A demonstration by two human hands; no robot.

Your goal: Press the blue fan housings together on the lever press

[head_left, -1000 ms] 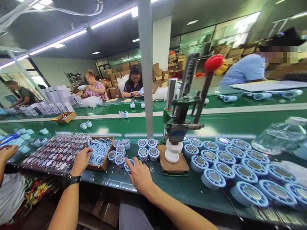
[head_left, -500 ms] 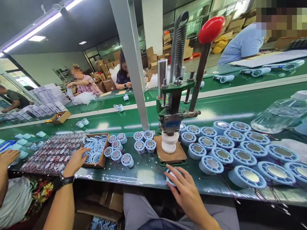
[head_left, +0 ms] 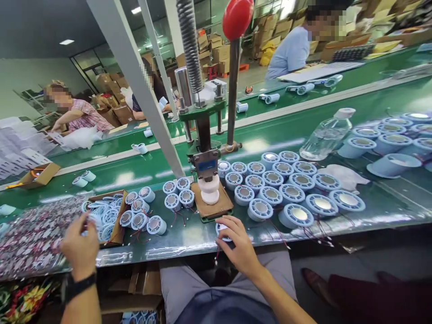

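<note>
Long green surface (head_left: 189, 245) in a busy workshop, cardboard boxes (head_left: 221, 58) piled at the back. The light-blue housing (head_left: 220, 230) sits near the front edge, just before the hand press (head_left: 205, 164); the right hand (head_left: 241, 245) has its grip curled around it. A second ago that hand was over at the small cluster (head_left: 139, 220), so I'd say this is the piece being worked with now. The left hand (head_left: 81, 247) has pulled back to the left side of the ring box (head_left: 119, 229), too blurry to tell if that grip is pinching anything. Ring box is heaped with light-blue rings (head_left: 108, 213). Farther out: a bottle (head_left: 326, 137) with clear liquid, and an open carton (head_left: 45, 175) holding something orange.
</note>
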